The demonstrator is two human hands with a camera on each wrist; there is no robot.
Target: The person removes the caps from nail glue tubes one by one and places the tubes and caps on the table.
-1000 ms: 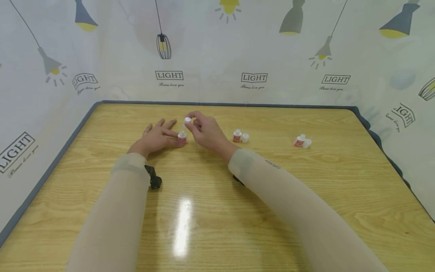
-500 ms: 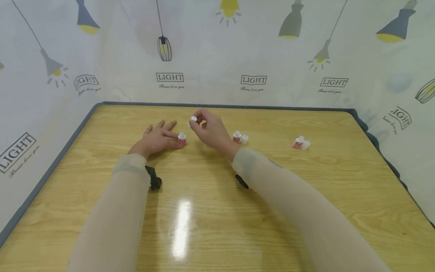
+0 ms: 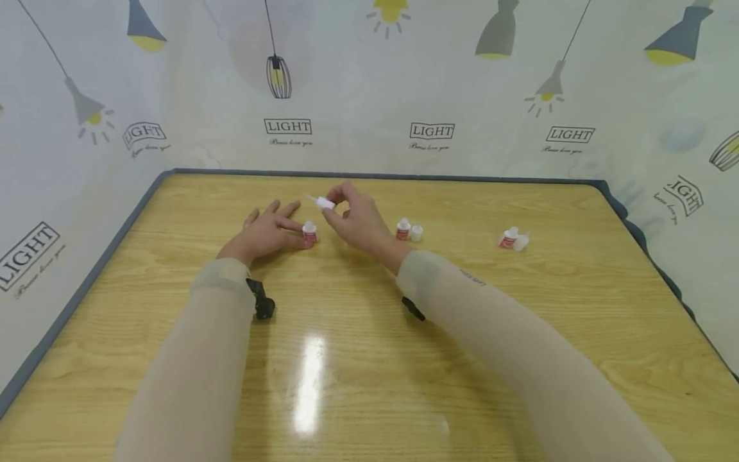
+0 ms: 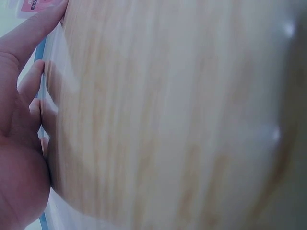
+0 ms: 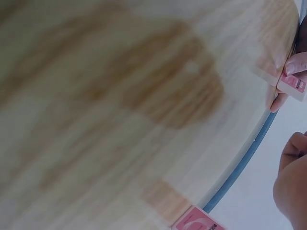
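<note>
My left hand (image 3: pixel 267 232) lies at the left of the table with its fingers spread. Its thumb and index finger pinch a small white bottle with a red label (image 3: pixel 310 235), which stands upright and uncapped. The right wrist view shows the thumb against this bottle (image 5: pixel 293 85); in the left wrist view only a corner of its label (image 4: pixel 31 5) shows. Just behind and right of the bottle, raised off the table, my right hand (image 3: pixel 362 221) pinches a white cap (image 3: pixel 325 203). A thin pale stem points left from the cap, which lies on its side.
Another uncapped red-labelled bottle (image 3: pixel 403 231) stands right of the right hand, its white cap (image 3: pixel 417 233) beside it. Farther right a third bottle (image 3: pixel 509 239) has a cap (image 3: pixel 521 242) against it, thin stem upward. A printed wall (image 3: pixel 358 147) borders the wooden table (image 3: pixel 358 359).
My right hand has moved slightly right, away from the held bottle, and tipped the cap over so its stem points left. My left hand keeps its place on the bottle.
</note>
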